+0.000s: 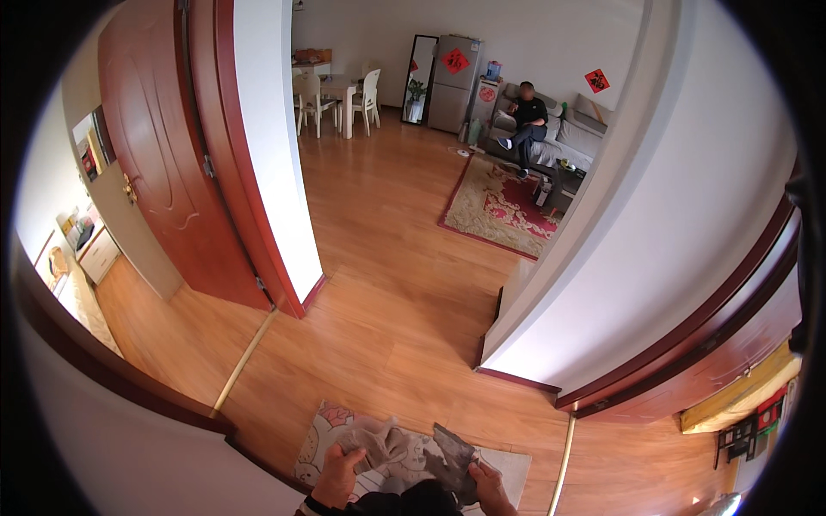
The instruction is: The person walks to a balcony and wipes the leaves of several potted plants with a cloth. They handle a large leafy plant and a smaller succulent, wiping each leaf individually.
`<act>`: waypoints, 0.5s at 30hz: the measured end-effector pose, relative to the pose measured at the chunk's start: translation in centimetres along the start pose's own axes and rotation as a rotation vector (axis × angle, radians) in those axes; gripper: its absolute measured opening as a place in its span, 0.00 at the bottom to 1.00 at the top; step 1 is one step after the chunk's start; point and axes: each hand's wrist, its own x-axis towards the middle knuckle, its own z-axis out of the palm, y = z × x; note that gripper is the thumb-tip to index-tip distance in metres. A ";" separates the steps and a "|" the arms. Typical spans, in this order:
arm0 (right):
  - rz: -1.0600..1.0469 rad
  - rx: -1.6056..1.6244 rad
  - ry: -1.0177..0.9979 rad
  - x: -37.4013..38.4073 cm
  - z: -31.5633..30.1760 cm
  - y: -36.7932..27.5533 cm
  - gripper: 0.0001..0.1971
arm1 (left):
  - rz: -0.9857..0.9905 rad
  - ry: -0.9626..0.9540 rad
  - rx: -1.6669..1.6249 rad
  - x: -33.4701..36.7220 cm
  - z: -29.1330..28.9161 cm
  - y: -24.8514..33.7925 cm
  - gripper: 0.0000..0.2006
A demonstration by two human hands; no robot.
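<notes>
Low in the view, my left hand (340,473) is closed on a thin, light beige cloth (380,439) that hangs bunched up. To its right, my right hand (490,487) grips the edge of a flat, dark grey cloth (451,457). The two cloths are held side by side, close together. Both are above a pale patterned floor mat (509,472) with cartoon drawings and a pink patch. Whether either cloth is a garment or a rag, I cannot tell.
A red-brown door (163,163) stands ajar at left; a white wall corner (585,258) juts in at right. Beyond are white chairs (368,96), a fridge (453,86), a patterned rug (499,206), and a person (529,116) on a grey sofa (576,138).
</notes>
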 end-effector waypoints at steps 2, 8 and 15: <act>0.056 0.364 -0.109 2.6 -0.1 -1.4 0.20 | -0.025 0.079 0.088 1.9 0.2 0.9 0.14; -0.041 0.355 -0.088 11.8 -0.4 -7.0 0.18 | 0.013 0.096 0.085 10.4 1.3 2.1 0.15; -0.043 0.415 -0.090 26.0 -0.5 -17.5 0.14 | 0.049 -0.172 0.139 24.0 6.7 6.0 0.15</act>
